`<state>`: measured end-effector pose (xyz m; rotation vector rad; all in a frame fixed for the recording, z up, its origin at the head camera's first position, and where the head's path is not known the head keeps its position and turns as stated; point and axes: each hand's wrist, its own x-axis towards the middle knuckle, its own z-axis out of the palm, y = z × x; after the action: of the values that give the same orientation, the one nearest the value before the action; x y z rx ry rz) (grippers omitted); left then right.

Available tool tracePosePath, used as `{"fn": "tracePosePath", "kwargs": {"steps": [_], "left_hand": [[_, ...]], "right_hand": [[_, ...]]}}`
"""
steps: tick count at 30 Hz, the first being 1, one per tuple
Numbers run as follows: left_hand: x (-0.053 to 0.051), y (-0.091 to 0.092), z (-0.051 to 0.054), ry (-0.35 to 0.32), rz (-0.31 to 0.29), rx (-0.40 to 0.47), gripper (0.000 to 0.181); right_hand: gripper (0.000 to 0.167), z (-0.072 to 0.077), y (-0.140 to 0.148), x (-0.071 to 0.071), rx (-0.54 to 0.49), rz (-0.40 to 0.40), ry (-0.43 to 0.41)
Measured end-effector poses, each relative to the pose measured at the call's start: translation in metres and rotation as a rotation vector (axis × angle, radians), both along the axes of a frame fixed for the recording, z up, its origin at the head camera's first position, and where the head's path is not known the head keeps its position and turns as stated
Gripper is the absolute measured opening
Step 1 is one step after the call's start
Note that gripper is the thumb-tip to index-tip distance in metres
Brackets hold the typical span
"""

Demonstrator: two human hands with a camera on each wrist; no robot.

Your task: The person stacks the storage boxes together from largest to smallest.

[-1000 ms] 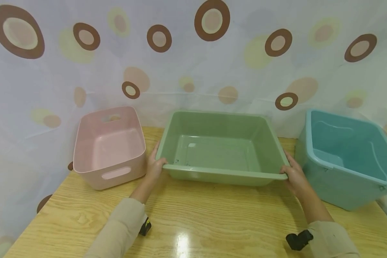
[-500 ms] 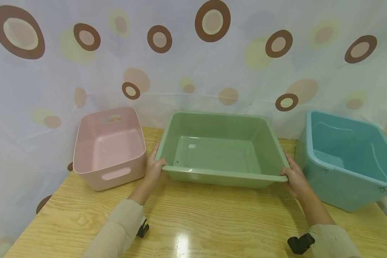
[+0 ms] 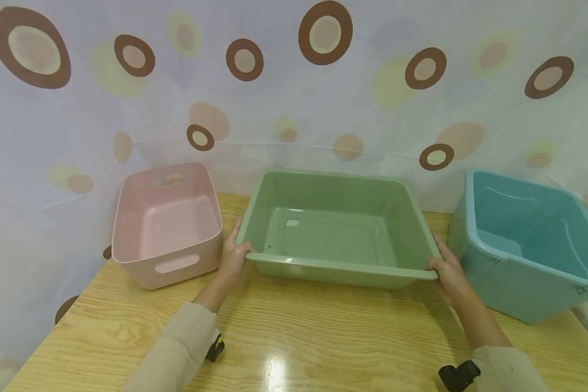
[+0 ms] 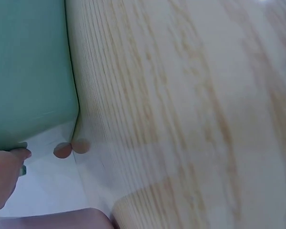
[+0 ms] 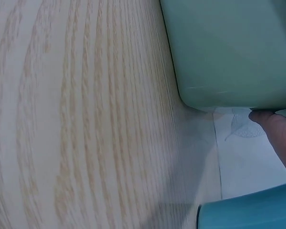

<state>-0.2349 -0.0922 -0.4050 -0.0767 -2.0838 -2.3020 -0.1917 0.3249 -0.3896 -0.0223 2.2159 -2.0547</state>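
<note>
Green tub [image 3: 330,234]: hardly moved.
Left hand [image 3: 232,258], right hand [image 3: 449,275]: fingers clamped on its rim.
Table [image 3: 323,326]: positioning, apparently; next likely calls for even release.

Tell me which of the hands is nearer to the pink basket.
Left. The left hand is just beside the pink basket, gripping the green tub's near end; the right hand grips the opposite end, farther away.
</note>
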Motion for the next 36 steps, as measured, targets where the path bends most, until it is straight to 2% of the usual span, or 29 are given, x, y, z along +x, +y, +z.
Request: {"fn": "tracePosePath", "kwargs": {"steps": [10, 18, 36], "left_hand": [[0.0015, -0.0002, 0.0014, 0.000, -0.009, 0.001, 0.089], [0.0030, -0.0004, 0.0014, -0.019, -0.011, 0.026, 0.090], [0.0071, -0.0025, 0.0002, -0.018, 0.018, -0.027, 0.090]], "right_hand": [[0.088, 0.0005, -0.0007, 0.0013, -0.082, -0.021, 0.028], [0.087, 0.0001, -0.0012, 0.0031, -0.052, -0.028, -0.009], [0.086, -0.0028, -0.0031, 0.0061, -0.116, -0.038, 0.029]]}}
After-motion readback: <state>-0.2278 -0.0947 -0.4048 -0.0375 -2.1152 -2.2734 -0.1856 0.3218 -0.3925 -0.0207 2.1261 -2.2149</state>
